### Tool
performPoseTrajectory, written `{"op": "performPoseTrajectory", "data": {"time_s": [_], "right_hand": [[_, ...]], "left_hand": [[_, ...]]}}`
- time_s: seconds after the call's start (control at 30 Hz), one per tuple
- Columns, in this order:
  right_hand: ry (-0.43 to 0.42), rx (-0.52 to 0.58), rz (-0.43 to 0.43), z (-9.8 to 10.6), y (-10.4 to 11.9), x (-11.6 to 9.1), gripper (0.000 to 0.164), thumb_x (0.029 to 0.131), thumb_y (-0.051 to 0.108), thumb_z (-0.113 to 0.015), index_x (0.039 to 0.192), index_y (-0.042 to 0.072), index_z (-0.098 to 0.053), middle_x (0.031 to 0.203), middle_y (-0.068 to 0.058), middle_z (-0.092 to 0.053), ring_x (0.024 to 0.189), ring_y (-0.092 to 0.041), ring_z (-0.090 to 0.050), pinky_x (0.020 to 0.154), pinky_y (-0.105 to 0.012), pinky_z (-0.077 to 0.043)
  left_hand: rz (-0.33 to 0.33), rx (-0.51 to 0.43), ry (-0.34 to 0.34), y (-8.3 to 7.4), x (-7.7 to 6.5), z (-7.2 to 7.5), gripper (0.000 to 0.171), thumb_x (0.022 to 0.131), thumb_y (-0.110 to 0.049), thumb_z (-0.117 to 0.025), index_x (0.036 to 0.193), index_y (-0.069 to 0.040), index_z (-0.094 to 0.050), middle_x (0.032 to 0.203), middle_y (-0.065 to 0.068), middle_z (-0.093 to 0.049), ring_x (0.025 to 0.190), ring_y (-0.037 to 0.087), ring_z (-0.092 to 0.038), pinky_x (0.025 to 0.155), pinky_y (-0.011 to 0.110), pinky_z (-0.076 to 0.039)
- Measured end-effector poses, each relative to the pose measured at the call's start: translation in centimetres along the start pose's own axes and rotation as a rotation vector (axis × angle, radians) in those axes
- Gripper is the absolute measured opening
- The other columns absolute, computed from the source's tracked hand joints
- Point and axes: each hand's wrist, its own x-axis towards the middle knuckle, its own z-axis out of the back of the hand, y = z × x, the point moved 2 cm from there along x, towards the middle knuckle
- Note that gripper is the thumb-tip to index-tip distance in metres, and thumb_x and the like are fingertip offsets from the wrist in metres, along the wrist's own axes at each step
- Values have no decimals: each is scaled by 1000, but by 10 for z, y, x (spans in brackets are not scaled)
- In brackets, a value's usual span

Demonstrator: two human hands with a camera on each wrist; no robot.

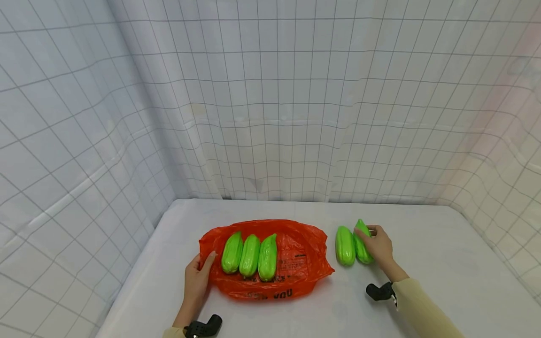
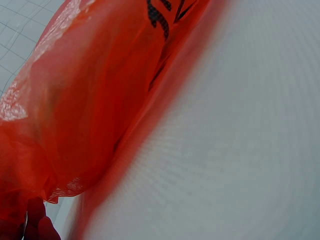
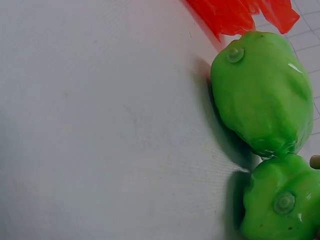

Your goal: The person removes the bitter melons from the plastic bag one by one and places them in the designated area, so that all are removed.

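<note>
A red plastic bag (image 1: 296, 281) with black print lies spread on the table, its edges raised. Three glossy green gourd-like vegetables (image 1: 250, 256) sit side by side in its left half. My left hand (image 1: 197, 277) pinches the bag's left edge, thumb on the inner side; the left wrist view shows fingertips (image 2: 36, 212) against the red film (image 2: 75, 115). To the right of the bag lie two more green vegetables, touching in the right wrist view. My right hand (image 1: 379, 244) grips the rightmost one (image 1: 362, 251), fingers over its right side. Its neighbour (image 1: 345, 246) lies untouched on the left.
A white cloth covers the table (image 1: 338, 305). White curtains (image 1: 296, 117) with a dark grid hang behind the table and along both sides. Black wrist devices (image 1: 204, 326) are strapped on both wrists.
</note>
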Motion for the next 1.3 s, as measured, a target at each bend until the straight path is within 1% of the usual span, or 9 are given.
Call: {"op": "performPoseTrajectory", "data": {"time_s": [0.27, 0.47, 0.8, 1.0, 1.3], "right_hand": [[-11, -7, 10, -1, -1, 0, 69, 91, 47, -58, 129, -9, -43, 121, -31, -49, 107, -42, -48, 88, -52, -39], [-2, -16, 9, -1, -1, 0, 68, 91, 46, -57, 129, -9, -44, 120, -31, -50, 107, -41, -49, 88, -52, -39], [18, -56, -5, -2, 0, 2, 68, 91, 45, -57, 128, -10, -44, 121, -32, -50, 108, -42, -49, 89, -53, -39], [49, -68, -25, -2, 0, 2, 72, 90, 47, -57, 130, -10, -41, 123, -33, -48, 109, -43, -48, 89, -53, -39], [61, -48, -49, -1, 2, 2, 81, 87, 51, -60, 134, -11, -36, 128, -36, -42, 115, -45, -44, 92, -54, -39]], "left_hand": [[0, 9, -6, 1, 0, 0, 34, 95, -32, -59, 107, 0, -64, 97, 14, -63, 79, 14, -54, 68, 20, -50], [-4, 22, -7, 1, 0, 0, 34, 95, -31, -59, 107, 0, -64, 96, 14, -63, 77, 13, -53, 67, 20, -50], [0, 11, -7, 1, -1, 0, 34, 95, -32, -59, 106, 0, -64, 94, 14, -63, 76, 14, -53, 65, 20, -50], [7, 18, -15, 1, -1, 0, 33, 94, -32, -60, 104, 0, -64, 90, 12, -61, 74, 14, -51, 63, 20, -48], [6, 3, -4, 0, 0, 0, 35, 95, -31, -59, 108, 1, -64, 96, 15, -63, 77, 13, -54, 66, 20, -50]]}}
